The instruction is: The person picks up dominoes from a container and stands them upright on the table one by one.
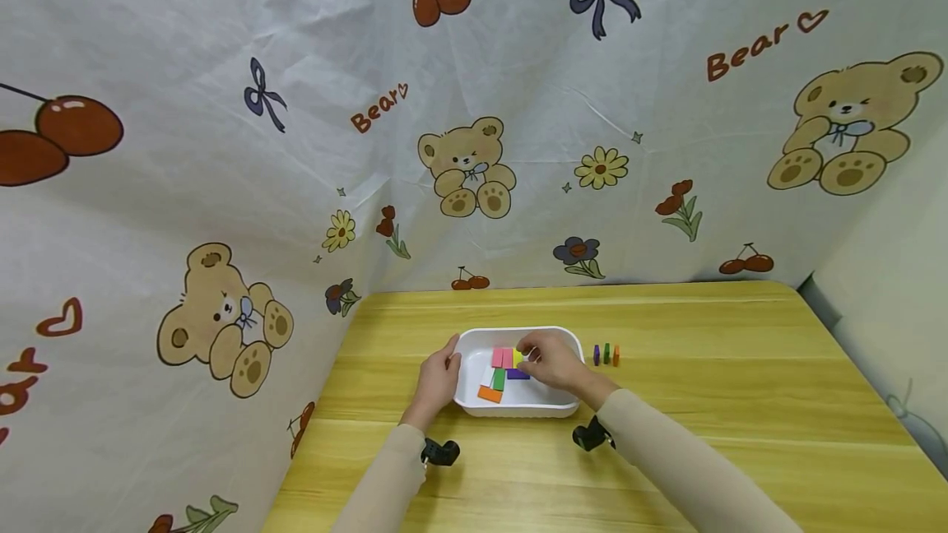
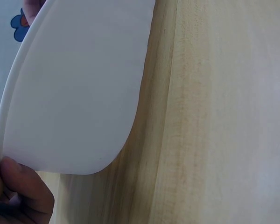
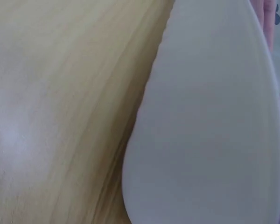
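A white plastic tray (image 1: 474, 411) sits on the table with several flat coloured blocks inside. My left hand (image 1: 439, 377) grips its left end; in the left wrist view the thumb and fingers (image 2: 25, 184) pinch the rim. Over the tray's right half, my right hand (image 1: 551, 359) has thumb and forefinger about a yellow block (image 1: 518, 359). Beside that lie two pink blocks (image 1: 502, 358), with a purple block (image 1: 518, 374) just below. A green block (image 1: 499, 379), a white block (image 1: 487, 376) and an orange block (image 1: 490, 394) lie nearer the front left. The tray's wall (image 3: 205, 116) hides most of the right hand in the right wrist view.
Right of the tray, a purple block (image 1: 596, 354), a green block (image 1: 606, 353) and an orange block (image 1: 616, 355) stand on edge in a row. The wood-grain table (image 1: 689, 434) meets a bear-print cloth (image 1: 533, 229) at its back and left.
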Tool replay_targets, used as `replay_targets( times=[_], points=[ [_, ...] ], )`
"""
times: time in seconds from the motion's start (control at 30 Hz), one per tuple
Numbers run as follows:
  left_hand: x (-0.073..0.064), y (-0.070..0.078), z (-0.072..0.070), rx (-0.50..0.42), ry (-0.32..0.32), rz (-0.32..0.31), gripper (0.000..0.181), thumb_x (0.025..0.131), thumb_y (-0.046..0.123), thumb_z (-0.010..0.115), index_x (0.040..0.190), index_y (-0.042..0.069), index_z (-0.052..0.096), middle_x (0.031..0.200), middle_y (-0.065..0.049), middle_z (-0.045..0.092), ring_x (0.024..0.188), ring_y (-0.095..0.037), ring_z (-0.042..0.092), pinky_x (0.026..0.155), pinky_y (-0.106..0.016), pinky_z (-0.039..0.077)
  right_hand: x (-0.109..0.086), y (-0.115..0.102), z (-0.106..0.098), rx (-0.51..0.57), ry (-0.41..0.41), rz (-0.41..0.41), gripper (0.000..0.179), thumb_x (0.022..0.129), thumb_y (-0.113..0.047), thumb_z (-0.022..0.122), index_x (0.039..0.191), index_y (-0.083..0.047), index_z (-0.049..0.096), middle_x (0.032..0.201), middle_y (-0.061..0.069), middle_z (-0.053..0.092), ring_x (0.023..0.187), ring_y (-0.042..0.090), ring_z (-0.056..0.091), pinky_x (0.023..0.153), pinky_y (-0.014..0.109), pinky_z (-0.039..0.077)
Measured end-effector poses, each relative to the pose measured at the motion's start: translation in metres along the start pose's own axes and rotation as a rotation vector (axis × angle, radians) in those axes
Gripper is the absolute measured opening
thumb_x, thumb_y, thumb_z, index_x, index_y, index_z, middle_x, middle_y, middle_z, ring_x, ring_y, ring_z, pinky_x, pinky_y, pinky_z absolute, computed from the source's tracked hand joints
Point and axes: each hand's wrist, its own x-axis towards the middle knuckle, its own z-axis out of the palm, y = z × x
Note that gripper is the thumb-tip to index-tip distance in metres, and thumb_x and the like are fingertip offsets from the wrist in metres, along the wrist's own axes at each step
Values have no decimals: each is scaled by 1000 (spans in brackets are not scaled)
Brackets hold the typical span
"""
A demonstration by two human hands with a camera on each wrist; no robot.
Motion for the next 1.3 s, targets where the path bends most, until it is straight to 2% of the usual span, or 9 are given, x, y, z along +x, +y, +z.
replay_targets(
  times=[0.13, 0.3, 0.53, 0.77, 1.03, 1.3],
  points=[
    [1, 0, 0, 1, 8, 0, 45, 108, 16, 53, 153, 10, 51, 135, -20, 67, 94, -20, 58, 76, -31, 51, 2, 1, 5, 6, 0, -4, 23, 87, -9, 79, 108, -1, 73, 97, 7, 70, 87, 15, 61, 80, 32, 55],
    [1, 0, 0, -3, 1, -8, 46, 108, 16, 53, 154, 9, 50, 125, -20, 70, 87, -20, 56, 69, -29, 49, 3, 1, 9, 8, -18, 3, 24, 84, -6, 80, 106, 0, 72, 94, 8, 69, 84, 15, 58, 79, 32, 54],
    [2, -1, 0, -1, 2, -17, 46, 108, 18, 53, 154, 12, 50, 141, -20, 63, 98, -21, 61, 77, -32, 55, 5, 3, 15, -41, -57, 33, 23, 84, -3, 81, 105, -3, 73, 94, 6, 68, 84, 13, 56, 82, 34, 54],
    [2, 0, 0, -15, 0, -20, 46, 108, 18, 53, 154, 10, 50, 140, -21, 64, 96, -21, 60, 73, -30, 52, 3, 3, 16, -44, -94, 55, 29, 83, -2, 81, 111, -3, 73, 97, 5, 68, 88, 14, 58, 88, 38, 56],
    [1, -1, 0, -3, 8, -8, 45, 108, 16, 53, 153, 10, 51, 142, -20, 63, 100, -21, 62, 76, -31, 55, 5, 6, 20, -68, -109, 38, 28, 81, 3, 78, 108, -5, 73, 93, 1, 66, 85, 13, 57, 85, 36, 54],
    [1, -2, 1, -6, -1, -5, 46, 108, 17, 53, 154, 9, 49, 127, -20, 69, 84, -17, 56, 65, -24, 48, 4, 6, 19, -62, -154, 42, 27, 82, 2, 77, 107, -8, 74, 95, 0, 68, 86, 13, 58, 87, 38, 56]
  ],
)
